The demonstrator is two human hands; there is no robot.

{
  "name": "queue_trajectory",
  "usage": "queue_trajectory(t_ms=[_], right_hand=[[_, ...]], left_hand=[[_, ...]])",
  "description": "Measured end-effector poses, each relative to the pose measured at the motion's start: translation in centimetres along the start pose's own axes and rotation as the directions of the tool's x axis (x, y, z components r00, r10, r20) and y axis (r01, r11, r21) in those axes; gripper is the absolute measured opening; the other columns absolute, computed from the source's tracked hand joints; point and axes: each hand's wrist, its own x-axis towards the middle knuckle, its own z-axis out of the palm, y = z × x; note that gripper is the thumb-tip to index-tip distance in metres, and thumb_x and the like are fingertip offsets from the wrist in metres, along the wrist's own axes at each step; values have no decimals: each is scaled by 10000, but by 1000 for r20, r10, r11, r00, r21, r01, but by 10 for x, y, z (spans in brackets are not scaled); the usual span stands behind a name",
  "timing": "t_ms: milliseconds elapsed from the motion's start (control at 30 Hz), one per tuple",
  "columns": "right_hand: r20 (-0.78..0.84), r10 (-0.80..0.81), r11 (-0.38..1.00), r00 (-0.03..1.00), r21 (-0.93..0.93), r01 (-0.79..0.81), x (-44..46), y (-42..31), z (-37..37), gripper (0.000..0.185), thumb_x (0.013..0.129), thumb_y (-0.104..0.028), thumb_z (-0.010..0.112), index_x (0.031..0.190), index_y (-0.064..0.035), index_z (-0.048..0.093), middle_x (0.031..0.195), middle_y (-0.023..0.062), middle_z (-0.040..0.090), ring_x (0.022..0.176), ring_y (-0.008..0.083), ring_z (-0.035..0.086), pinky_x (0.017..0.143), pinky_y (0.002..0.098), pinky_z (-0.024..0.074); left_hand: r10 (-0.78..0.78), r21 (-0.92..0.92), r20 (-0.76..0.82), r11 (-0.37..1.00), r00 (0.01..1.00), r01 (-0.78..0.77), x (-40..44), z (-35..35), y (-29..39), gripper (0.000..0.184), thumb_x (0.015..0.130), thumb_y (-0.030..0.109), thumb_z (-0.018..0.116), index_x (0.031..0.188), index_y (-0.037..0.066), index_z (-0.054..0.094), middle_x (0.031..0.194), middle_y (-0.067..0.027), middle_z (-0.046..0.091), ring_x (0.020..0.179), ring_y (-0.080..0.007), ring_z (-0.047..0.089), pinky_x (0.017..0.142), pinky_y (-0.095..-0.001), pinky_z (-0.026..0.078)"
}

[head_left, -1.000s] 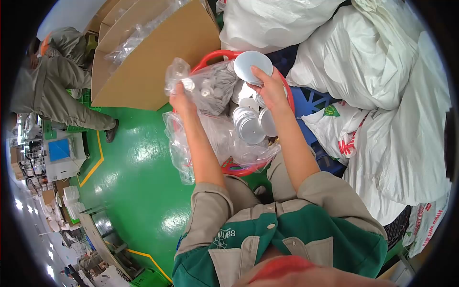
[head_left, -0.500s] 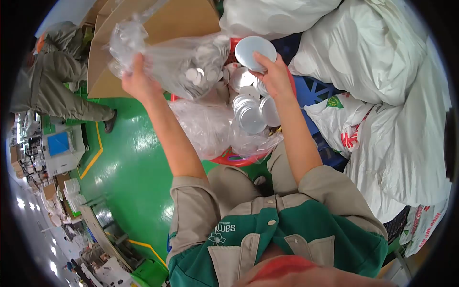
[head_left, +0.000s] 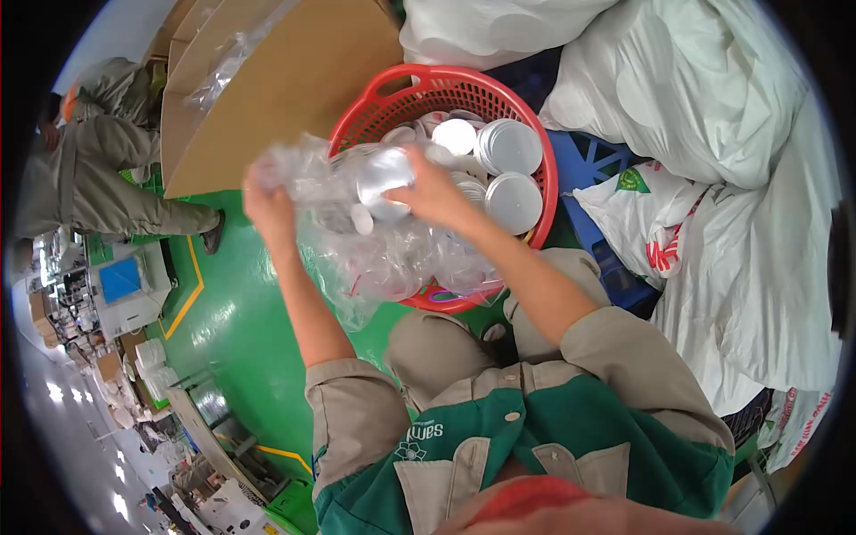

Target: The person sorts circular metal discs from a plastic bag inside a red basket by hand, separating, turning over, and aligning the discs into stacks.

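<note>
My left hand (head_left: 269, 209) is closed round the gathered top of a clear plastic bag (head_left: 308, 169), held beside the left rim of the red plastic basket (head_left: 547, 160). Silver round discs (head_left: 385, 185) are in my right hand (head_left: 437, 192), gripped between thumb and fingers against the bag; whether they are inside it I cannot tell. A smaller white disc (head_left: 361, 218) shows just below them. Stacked silver discs (head_left: 515, 201) and loose ones lie in the basket. More crumpled clear plastic (head_left: 392, 263) hangs over the basket's near left rim.
A large cardboard box (head_left: 294, 80) stands behind to the left. Full white sacks (head_left: 669, 89) and a blue plastic pallet (head_left: 584, 187) are on the right. Another person's legs (head_left: 116, 174) show at far left, on the green floor (head_left: 232, 312).
My right hand has moved left and down with the discs, from over the basket to the bag. The left hand has lowered with the bag, uncovering the basket's far left side.
</note>
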Motion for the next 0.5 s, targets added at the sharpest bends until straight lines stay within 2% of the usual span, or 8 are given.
queue_trajectory(t_ms=[67, 133, 200, 233, 300, 333, 367, 500], right_hand=[[153, 17, 970, 988, -243, 21, -13, 6, 12, 733, 714, -185, 690, 1331, -29, 327, 1010, 243, 598, 917, 363, 604, 797, 434, 479], [265, 37, 918, 964, -389, 72, -19, 8, 16, 806, 686, -125, 668, 1370, -31, 252, 882, 246, 607, 839, 395, 599, 747, 463, 478], [348, 107, 931, 931, -364, 29, -17, 2, 9, 849, 679, -125, 674, 1388, -43, 213, 843, 241, 607, 819, 390, 601, 731, 459, 475], [435, 170, 940, 884, -340, -14, -16, -7, 1, 894, 673, -125, 680, 1406, -55, 173, 805, 236, 606, 798, 384, 603, 714, 455, 473], [548, 145, 967, 824, -255, 0, -16, -15, -9, 1023, 643, -118, 707, 1445, -118, 71, 717, 207, 580, 733, 363, 591, 667, 438, 456], [592, 97, 976, 800, -214, 39, -16, -13, -8, 1055, 635, -116, 715, 1453, -138, 50, 707, 199, 573, 718, 355, 586, 656, 434, 451], [624, 40, 978, 780, -186, 98, -17, -7, -4, 1083, 626, -105, 720, 1459, -156, 30, 696, 190, 565, 710, 352, 584, 652, 430, 451], [661, 169, 943, 732, -324, 75, -25, -17, 3, 1087, 619, -62, 702, 1463, -164, 24, 751, 183, 587, 769, 348, 614, 681, 446, 473]], left_hand=[[-78, 154, 454, 988, 888, 8, -25, 28, -21, 295, 757, -19, 456, 993, 58, 615, 970, -201, 606, 847, -383, 591, 746, -451, 466], [-154, 302, 692, 949, 705, -90, -52, 57, -13, 254, 769, 35, 464, 946, 62, 644, 917, -218, 624, 862, -390, 603, 744, -467, 474], [-80, 196, 844, 967, 530, -166, -49, 51, 6, 195, 779, 89, 498, 877, 47, 661, 838, -239, 625, 829, -404, 606, 737, -477, 481], [48, 34, 839, 990, 542, -140, -44, 41, 10, 159, 764, 86, 517, 810, 19, 654, 799, -250, 621, 778, -414, 604, 700, -473, 480], [93, -66, 939, 994, 331, -93, -24, 22, 7, 141, 769, 68, 511, 796, -7, 627, 753, -233, 615, 713, -389, 595, 636, -431, 466], [34, -57, 959, 996, 280, 75, -12, 4, 26, 118, 748, 35, 510, 770, -22, 611, 649, -198, 580, 596, -295, 569, 564, -380, 447], [31, -54, 960, 996, 278, 75, -16, 1, 25, 118, 748, 35, 510, 770, -22, 611, 649, -198, 580, 596, -295, 569, 564, -380, 447], [-40, -2, 989, 958, 139, 286, -25, -4, 25, 141, 713, 15, 502, 803, -17, 607, 602, -141, 534, 559, -159, 528, 529, -348, 436]])
